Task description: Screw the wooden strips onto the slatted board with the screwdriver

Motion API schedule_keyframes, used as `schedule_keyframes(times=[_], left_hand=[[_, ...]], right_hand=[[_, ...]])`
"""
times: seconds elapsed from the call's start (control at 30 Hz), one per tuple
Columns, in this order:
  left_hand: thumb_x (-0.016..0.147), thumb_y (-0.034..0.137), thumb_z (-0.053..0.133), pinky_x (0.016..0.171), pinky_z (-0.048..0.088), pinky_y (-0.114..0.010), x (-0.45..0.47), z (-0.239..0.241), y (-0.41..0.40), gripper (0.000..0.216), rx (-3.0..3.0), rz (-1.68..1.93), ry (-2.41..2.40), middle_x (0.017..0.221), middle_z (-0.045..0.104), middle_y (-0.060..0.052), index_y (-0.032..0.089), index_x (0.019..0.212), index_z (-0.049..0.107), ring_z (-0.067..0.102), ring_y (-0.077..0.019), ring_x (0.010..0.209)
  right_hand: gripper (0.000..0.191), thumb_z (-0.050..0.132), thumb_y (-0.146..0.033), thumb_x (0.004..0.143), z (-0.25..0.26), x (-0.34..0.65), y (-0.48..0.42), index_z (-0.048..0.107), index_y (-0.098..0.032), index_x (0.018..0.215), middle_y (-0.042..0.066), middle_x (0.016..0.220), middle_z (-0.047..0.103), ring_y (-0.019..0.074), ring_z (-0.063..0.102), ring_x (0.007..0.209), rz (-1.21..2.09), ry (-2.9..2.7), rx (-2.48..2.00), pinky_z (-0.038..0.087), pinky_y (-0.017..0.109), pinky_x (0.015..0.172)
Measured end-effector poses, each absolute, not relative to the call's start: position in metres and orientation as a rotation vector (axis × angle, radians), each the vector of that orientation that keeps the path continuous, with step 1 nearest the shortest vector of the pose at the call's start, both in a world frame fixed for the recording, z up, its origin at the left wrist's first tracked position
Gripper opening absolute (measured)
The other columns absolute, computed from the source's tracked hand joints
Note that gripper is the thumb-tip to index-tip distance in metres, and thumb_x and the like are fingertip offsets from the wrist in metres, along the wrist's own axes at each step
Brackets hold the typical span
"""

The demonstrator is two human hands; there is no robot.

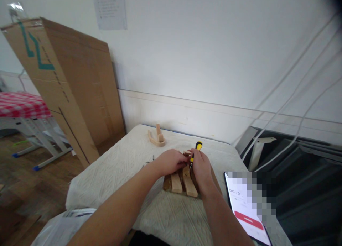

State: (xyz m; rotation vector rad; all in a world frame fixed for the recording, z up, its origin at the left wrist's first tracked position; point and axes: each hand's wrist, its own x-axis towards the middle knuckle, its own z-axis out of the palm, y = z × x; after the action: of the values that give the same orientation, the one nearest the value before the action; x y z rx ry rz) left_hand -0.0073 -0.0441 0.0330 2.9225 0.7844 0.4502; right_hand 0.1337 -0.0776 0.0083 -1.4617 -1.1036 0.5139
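Observation:
My right hand [201, 166] grips a small screwdriver with a yellow and black handle [198, 146], its tip pointing down into a wooden assembly [181, 182] on a brown base. My left hand [171, 161] rests on the top of that assembly, fingers curled around a small wooden part beside the screwdriver tip. Two pale wooden slats stick out toward me from under my hands. A separate curved wooden piece [157, 137] with an upright peg lies farther back on the white cloth-covered table [114, 171].
A phone [247, 210] with a timer screen lies at the right edge of the table. A tall cardboard box [72, 89] leans against the wall at left. A red-checked table [21, 105] stands far left. White cables [294, 93] hang at right over dark panels.

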Motion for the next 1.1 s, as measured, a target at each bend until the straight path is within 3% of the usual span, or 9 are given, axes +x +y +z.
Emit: schedule_keyframes(times=[0.23, 0.5, 0.77, 1.1], left_hand=[[0.085, 0.021, 0.059, 0.073, 0.044, -0.024, -0.0064, 0.0293, -0.0404, 0.016, 2.814, 0.495, 0.731, 0.088, 0.071, -0.004, 0.021, 0.093, 0.072, 0.064, -0.0171, 0.082], [0.083, 0.024, 0.060, 0.073, 0.044, -0.025, -0.0037, 0.0279, -0.0433, 0.017, 2.689, 0.541, 0.825, 0.091, 0.072, -0.004, 0.020, 0.095, 0.071, 0.064, -0.0181, 0.083], [0.078, 0.021, 0.061, 0.066, 0.041, -0.024, -0.0029, 0.0288, -0.0454, 0.010, 2.650, 0.563, 0.891, 0.083, 0.070, -0.002, 0.018, 0.086, 0.066, 0.062, -0.0164, 0.074], [0.077, 0.020, 0.060, 0.066, 0.042, -0.026, -0.0037, 0.0271, -0.0439, 0.015, 2.695, 0.561, 0.875, 0.086, 0.071, -0.003, 0.018, 0.090, 0.068, 0.063, -0.0184, 0.076]], right_hand=[[0.029, 0.044, -0.044, 0.079, 0.0114, 0.1390, -0.0771, 0.053, -0.023, 0.061, 0.003, 0.067, 0.058, 0.0195, 0.051, 0.069, 0.493, -0.978, -1.469, 0.038, 0.030, 0.063], [0.037, 0.043, -0.056, 0.082, 0.0135, 0.1356, -0.0799, 0.053, -0.022, 0.071, -0.003, 0.056, 0.048, 0.0154, 0.045, 0.055, 0.520, -0.869, -1.425, 0.035, 0.027, 0.050], [0.046, 0.044, -0.061, 0.082, 0.0141, 0.1345, -0.0811, 0.060, -0.018, 0.074, 0.004, 0.068, 0.061, 0.0190, 0.053, 0.066, 0.388, -1.068, -1.437, 0.037, 0.029, 0.058], [0.043, 0.045, -0.058, 0.083, 0.0165, 0.1346, -0.0838, 0.062, -0.018, 0.078, 0.004, 0.068, 0.062, 0.0200, 0.055, 0.066, 0.334, -1.136, -1.470, 0.037, 0.029, 0.058]])
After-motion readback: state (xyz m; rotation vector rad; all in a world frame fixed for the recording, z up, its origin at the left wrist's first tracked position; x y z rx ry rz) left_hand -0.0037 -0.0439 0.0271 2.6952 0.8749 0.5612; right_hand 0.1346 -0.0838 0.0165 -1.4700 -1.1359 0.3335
